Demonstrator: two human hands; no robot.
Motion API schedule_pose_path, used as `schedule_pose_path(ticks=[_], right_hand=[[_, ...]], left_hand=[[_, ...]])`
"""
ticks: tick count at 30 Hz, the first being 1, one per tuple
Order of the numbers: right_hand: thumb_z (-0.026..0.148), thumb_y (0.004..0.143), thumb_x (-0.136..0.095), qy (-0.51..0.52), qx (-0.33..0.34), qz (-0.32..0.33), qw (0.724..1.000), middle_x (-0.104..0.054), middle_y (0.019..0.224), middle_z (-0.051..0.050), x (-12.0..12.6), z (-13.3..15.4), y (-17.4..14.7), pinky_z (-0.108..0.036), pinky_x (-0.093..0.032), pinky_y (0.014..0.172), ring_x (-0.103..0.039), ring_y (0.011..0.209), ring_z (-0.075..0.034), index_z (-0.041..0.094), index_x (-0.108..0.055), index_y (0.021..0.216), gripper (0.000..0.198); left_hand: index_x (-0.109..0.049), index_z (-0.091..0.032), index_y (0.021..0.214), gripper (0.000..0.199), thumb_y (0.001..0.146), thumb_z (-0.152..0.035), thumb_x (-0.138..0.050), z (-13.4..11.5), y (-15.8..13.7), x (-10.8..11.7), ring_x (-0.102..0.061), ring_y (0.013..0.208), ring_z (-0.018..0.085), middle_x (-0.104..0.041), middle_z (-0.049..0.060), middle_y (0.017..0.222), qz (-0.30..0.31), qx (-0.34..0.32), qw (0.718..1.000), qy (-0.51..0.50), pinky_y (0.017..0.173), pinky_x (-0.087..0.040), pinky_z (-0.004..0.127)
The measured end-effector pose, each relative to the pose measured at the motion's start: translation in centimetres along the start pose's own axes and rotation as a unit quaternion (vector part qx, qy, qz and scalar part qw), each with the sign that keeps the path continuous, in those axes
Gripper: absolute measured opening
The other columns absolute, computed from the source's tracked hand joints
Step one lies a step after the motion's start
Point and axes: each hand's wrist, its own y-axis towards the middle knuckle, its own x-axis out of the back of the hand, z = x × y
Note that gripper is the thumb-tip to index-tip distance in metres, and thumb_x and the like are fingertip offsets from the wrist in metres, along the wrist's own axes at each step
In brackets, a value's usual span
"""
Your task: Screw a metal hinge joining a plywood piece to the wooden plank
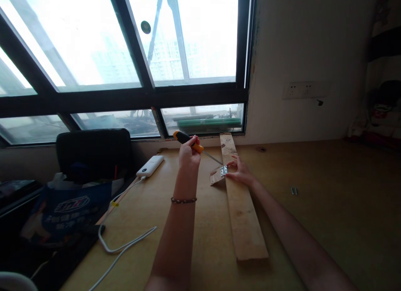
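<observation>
My left hand [189, 152] is wrapped round the yellow and black handle of a screwdriver [198, 147]. The screwdriver's shaft slants down to the right, its tip at or close to a silver metal hinge [223, 170]. My right hand [239, 170] has its thumb and fingers bent about the hinge's right side, pressing it to the wood. Under the hinge lie a long pale wooden board [244, 216] and a short wood piece [216, 177] at the board's left edge. Whether a screw sits under the tip is too small to tell.
Two small screws [293, 191] lie right of the board on the wooden table [328, 224]. To the left are a white power bank [150, 166] and its white cable [125, 246]. A black chair [94, 151] with a blue bag [72, 211] stands beyond the table's left edge.
</observation>
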Motion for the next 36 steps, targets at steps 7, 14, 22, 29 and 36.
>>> schedule_pose_path(ticks=[7, 14, 22, 29, 36], right_hand=[[0.032, 0.056, -0.076, -0.015, -0.004, -0.015, 1.000, -0.065, 0.095, -0.003, 0.2, 0.1, -0.2, -0.038, -0.042, 0.090, -0.061, 0.092, -0.020, 0.022, -0.030, 0.123, 0.082], [0.033, 0.056, -0.076, -0.007, -0.001, -0.020, 1.000, -0.066, 0.094, -0.003, 0.1, 0.0, -0.1, -0.037, -0.042, 0.089, -0.061, 0.092, -0.019, 0.020, -0.031, 0.123, 0.082], [0.031, 0.055, -0.077, 0.007, -0.008, -0.020, 1.000, -0.066, 0.094, -0.004, 0.1, -0.2, -0.1, -0.037, -0.044, 0.088, -0.062, 0.091, -0.019, 0.021, -0.032, 0.122, 0.081], [0.031, 0.054, -0.077, -0.006, -0.008, -0.021, 1.000, -0.065, 0.094, -0.004, 0.1, -0.1, -0.1, -0.038, -0.043, 0.088, -0.062, 0.090, -0.019, 0.020, -0.033, 0.121, 0.081], [0.032, 0.055, -0.076, -0.007, -0.007, -0.021, 1.000, -0.065, 0.093, -0.003, 0.0, -0.3, 0.0, -0.038, -0.044, 0.089, -0.062, 0.091, -0.020, 0.020, -0.034, 0.120, 0.079]], left_hand=[[-0.049, -0.017, 0.068, 0.022, 0.060, -0.002, -0.062, 3.3, 0.0, -0.6, -0.054, 0.060, 0.004, -0.053, -0.004, 0.065, 0.044, -0.055, 0.997, 0.030, 0.064, -0.043, 0.018], [-0.052, -0.016, 0.069, 0.026, 0.053, -0.009, -0.070, 5.1, -0.5, -0.8, -0.053, 0.064, 0.005, -0.053, -0.005, 0.066, 0.099, -0.089, 0.991, 0.022, 0.065, -0.041, 0.019], [-0.052, -0.016, 0.070, 0.026, 0.052, -0.012, -0.071, 6.1, -0.3, -0.6, -0.053, 0.065, 0.006, -0.053, -0.005, 0.066, 0.108, -0.099, 0.988, 0.041, 0.066, -0.039, 0.020], [-0.052, -0.016, 0.072, 0.027, 0.053, -0.013, -0.070, 6.8, -0.1, -0.3, -0.052, 0.064, 0.006, -0.053, -0.004, 0.067, 0.108, -0.101, 0.987, 0.061, 0.067, -0.038, 0.021], [-0.052, -0.015, 0.073, 0.024, 0.055, -0.017, -0.069, 6.8, -0.2, -0.1, -0.050, 0.062, 0.006, -0.053, -0.004, 0.066, 0.132, -0.109, 0.980, 0.100, 0.064, -0.038, 0.021]])
